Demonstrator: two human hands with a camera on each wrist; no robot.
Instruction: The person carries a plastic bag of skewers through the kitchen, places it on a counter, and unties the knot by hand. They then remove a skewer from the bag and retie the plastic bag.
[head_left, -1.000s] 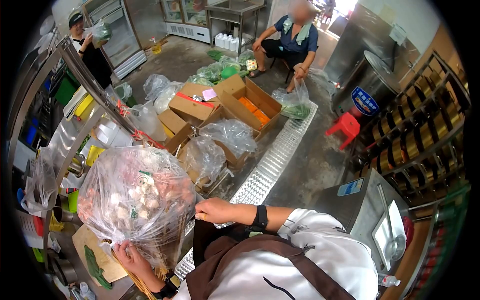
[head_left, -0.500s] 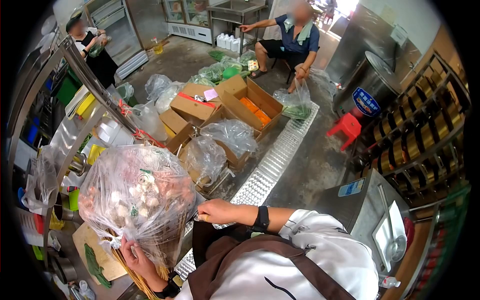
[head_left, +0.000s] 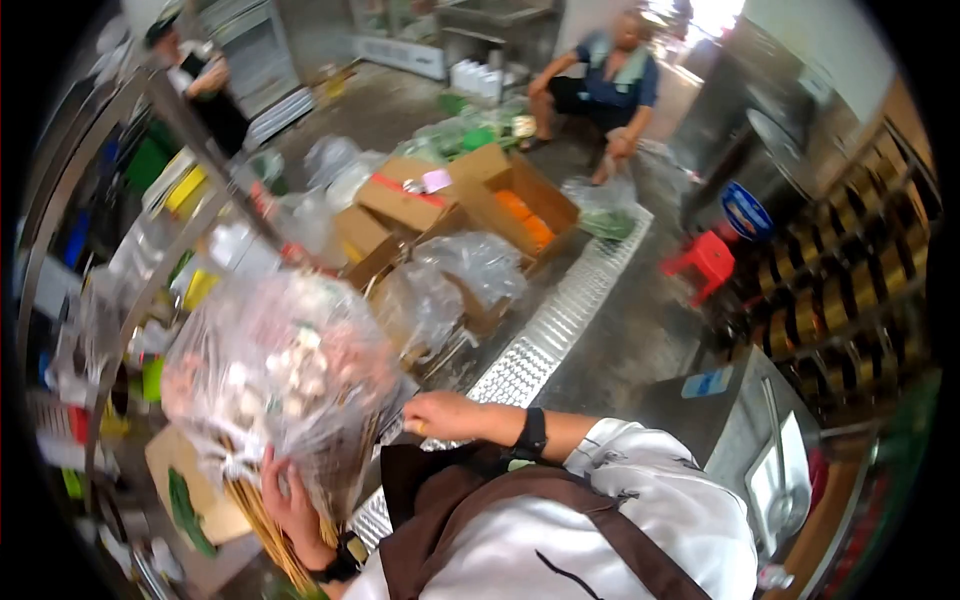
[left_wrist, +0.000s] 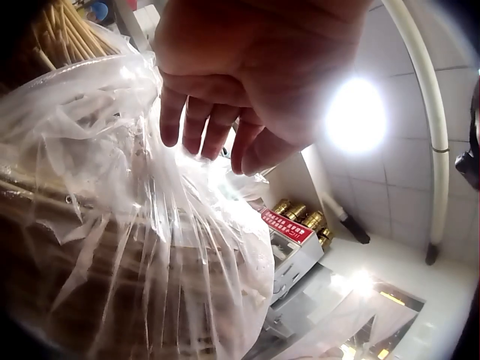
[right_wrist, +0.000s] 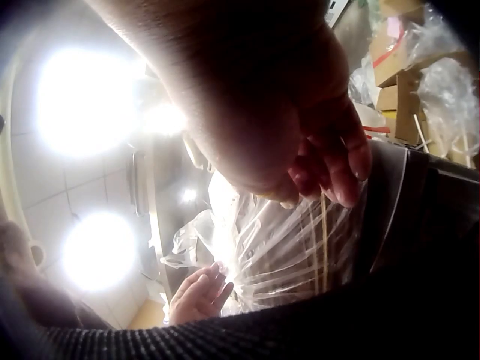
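A large clear plastic bag (head_left: pixel 280 370) stands before me, full of whitish and pinkish food pieces. Thin bamboo skewers (head_left: pixel 262 535) stick out at its near side, below the gathered, tied plastic. My left hand (head_left: pixel 288 495) is at that gathered part with its fingers extended; in the left wrist view the left hand (left_wrist: pixel 247 82) has loosely bent fingers right beside the plastic. At the bag's right side is my right hand (head_left: pixel 443 415). The right wrist view shows that right hand (right_wrist: pixel 300 142) with loosely curled fingers in front of the plastic, nothing visibly gripped.
A cutting board (head_left: pixel 215 540) with a green vegetable (head_left: pixel 185 510) lies at lower left. Beyond the bag are cardboard boxes (head_left: pixel 400 200), a metal floor grating (head_left: pixel 560 315) and a red stool (head_left: pixel 700 265). One person (head_left: pixel 605 90) sits at the back; another (head_left: pixel 195 85) stands at left.
The head view has shifted slightly and blurred. My left fingers have straightened at the bag's gathered part. The seated person's outstretched arm has come down; the standing person has lowered a green bag.
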